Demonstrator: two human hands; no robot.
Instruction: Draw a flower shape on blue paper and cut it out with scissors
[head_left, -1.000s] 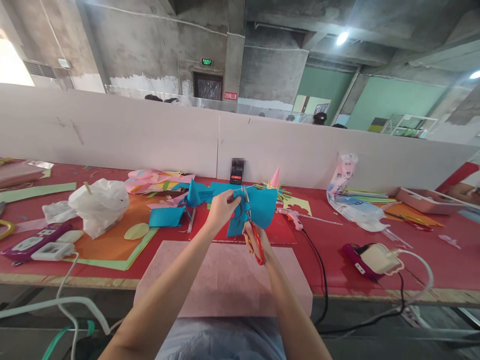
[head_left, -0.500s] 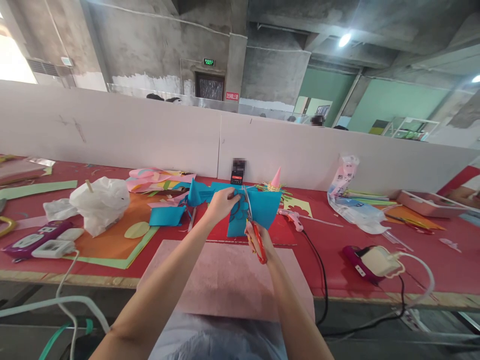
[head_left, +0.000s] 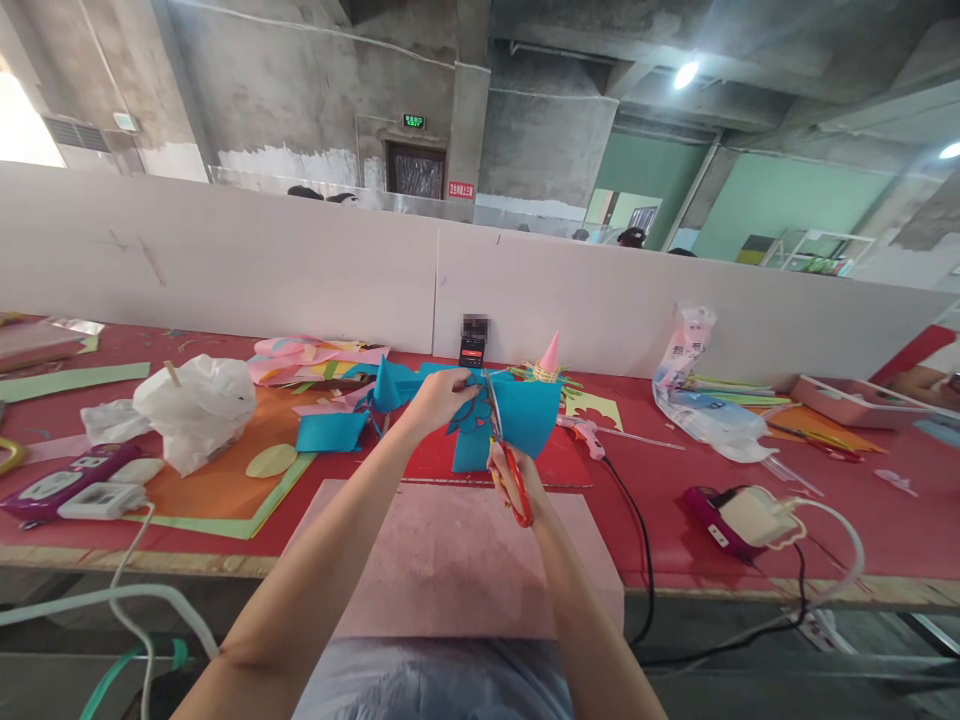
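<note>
My right hand point(head_left: 516, 475) is closed round the red handles of a pair of scissors point(head_left: 519, 492), whose blades point away from me along the blue paper point(head_left: 523, 415). My left hand point(head_left: 442, 398) pinches that paper at its left side, near a scalloped, partly cut edge. Dark curved lines are drawn on the paper close to the blades. Behind it stands a small pink cone point(head_left: 551, 354) ringed with yellow-green strips. A blue paper cone point(head_left: 387, 385) is to the left of my left hand.
A pink glue gun point(head_left: 585, 434) lies right of the paper, its black cord running off the table edge. Left are a white plastic bag point(head_left: 199, 405) and orange paper point(head_left: 225, 470). A phone point(head_left: 472, 345) stands against the white partition point(head_left: 330, 270). Power strips point(head_left: 724, 525) sit at both sides.
The scalloped cut edge of the blue paper now hangs further out below my left hand. Both hands stay nearly in place; the whole view has shifted slightly.
</note>
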